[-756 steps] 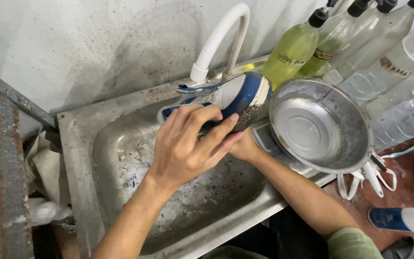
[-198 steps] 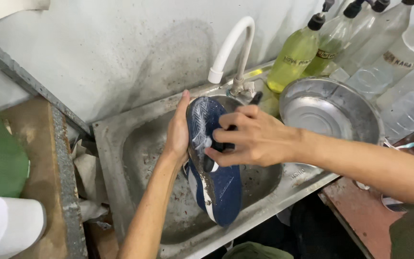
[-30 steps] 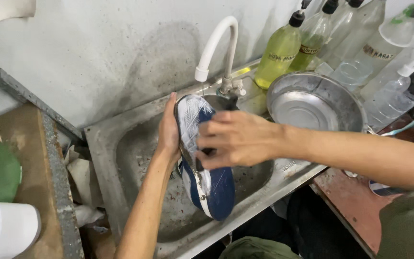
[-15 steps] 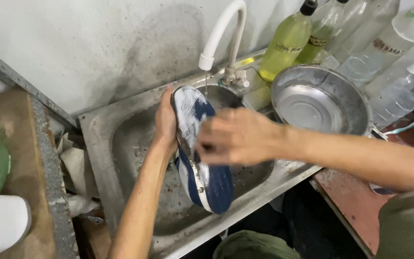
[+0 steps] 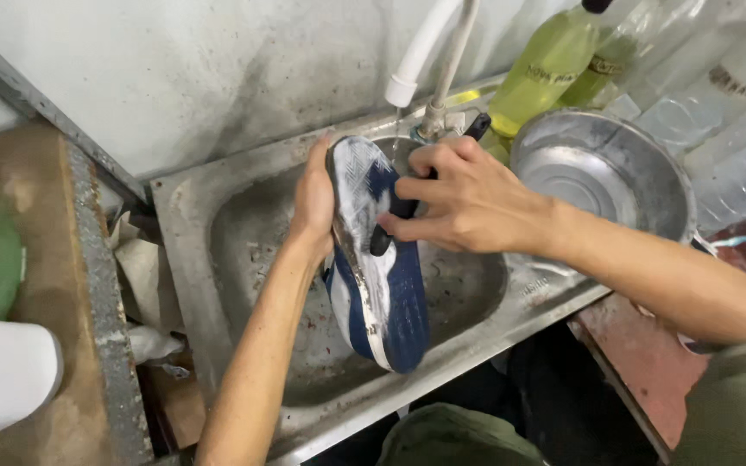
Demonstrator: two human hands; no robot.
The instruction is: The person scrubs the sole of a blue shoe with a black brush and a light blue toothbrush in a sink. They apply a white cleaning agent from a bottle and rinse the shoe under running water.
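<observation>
Dull, scratched metal sink [image 5: 218,224]; shiny metal bowl [image 5: 641,155]; wet rubbery shoe [image 5: 382,285] sole.

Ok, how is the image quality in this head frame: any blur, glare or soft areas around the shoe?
Head view: even, soft light with no harsh shadows. The shoe and the right hand are fairly sharp, and the left hand is clear. The metal bowl shows mild glare. The bottles at the top edge are soft and cropped. The green and white shapes at the far left are blurred.
</observation>
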